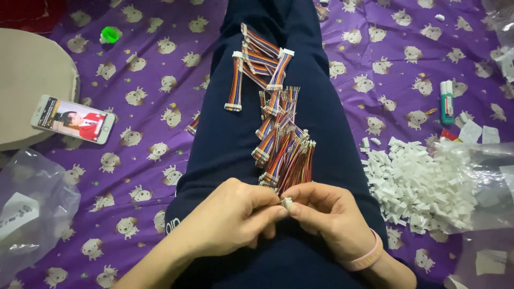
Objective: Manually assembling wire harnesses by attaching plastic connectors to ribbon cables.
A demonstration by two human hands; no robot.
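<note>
Both hands meet low over the lap. The left hand (230, 217) is curled nearly closed, thumb and forefinger pinched on a small white connector (287, 203). The right hand (326, 217), with a pink wristband (368, 257), is likewise curled, its fingertips closed on the same connector from the other side. The connector sits between the two sets of fingertips, just below the near end of a pile of rainbow wire bundles (284, 152) lying along the dark trouser leg (225, 139).

Further up the leg lie finished cables (257, 64) with white ends. To the right, a heap of white housings (415, 187) spills from a clear bag (482, 182) onto the purple sheet (160, 107), near the right wrist. Beyond it stands a glue stick (447, 101). To the left are a phone (73, 119) on a beige cushion (27, 75), a green cap (110, 35), and another clear bag (29, 214).
</note>
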